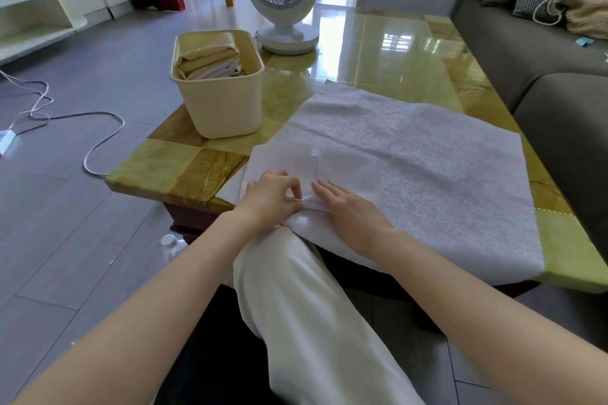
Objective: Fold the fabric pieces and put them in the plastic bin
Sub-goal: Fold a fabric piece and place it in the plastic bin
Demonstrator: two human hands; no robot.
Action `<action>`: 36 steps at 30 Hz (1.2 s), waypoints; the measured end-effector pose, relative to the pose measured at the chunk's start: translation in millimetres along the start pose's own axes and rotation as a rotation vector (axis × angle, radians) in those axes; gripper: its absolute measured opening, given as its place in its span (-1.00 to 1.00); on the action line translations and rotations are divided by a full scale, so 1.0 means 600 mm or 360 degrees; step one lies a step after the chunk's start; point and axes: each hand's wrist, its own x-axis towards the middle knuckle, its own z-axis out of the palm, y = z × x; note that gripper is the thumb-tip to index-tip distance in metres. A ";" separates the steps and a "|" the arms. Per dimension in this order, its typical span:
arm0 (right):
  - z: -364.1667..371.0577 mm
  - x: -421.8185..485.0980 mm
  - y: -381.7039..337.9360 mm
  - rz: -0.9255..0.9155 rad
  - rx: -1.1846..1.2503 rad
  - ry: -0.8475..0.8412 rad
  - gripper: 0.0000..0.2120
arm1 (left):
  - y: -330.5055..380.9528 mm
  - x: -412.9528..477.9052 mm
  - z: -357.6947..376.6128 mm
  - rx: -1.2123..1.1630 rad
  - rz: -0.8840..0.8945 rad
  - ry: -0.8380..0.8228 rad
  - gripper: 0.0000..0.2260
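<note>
The left hand (273, 194) pinches the near edge of the white cloth (411, 168) to lift it. The right hand (348, 214) lies flat beside it, holding it down. The bin (223, 108) sits beyond the left hand.

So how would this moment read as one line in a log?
stage: folding | left hand: pinching white fabric edge | right hand: flat on fabric | plastic bin: holds folded pieces

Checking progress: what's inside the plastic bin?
The bin holds folded cream fabric and a folded white piece. Anything beneath them is hidden by its wall.
</note>
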 end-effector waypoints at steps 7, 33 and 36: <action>0.005 0.004 -0.021 -0.0097 -0.0014 -0.0036 -0.50 | -0.042 -0.007 -0.021 -0.0295 -0.0343 0.0424 -0.68; -0.036 -0.003 0.098 0.1037 0.1602 0.0516 -0.77 | 0.156 0.020 0.044 -0.0545 0.0383 0.0073 -0.82; -0.029 0.004 0.107 0.1096 0.1513 0.0485 -0.82 | 0.142 0.030 0.036 -0.0381 0.0336 0.0132 -0.75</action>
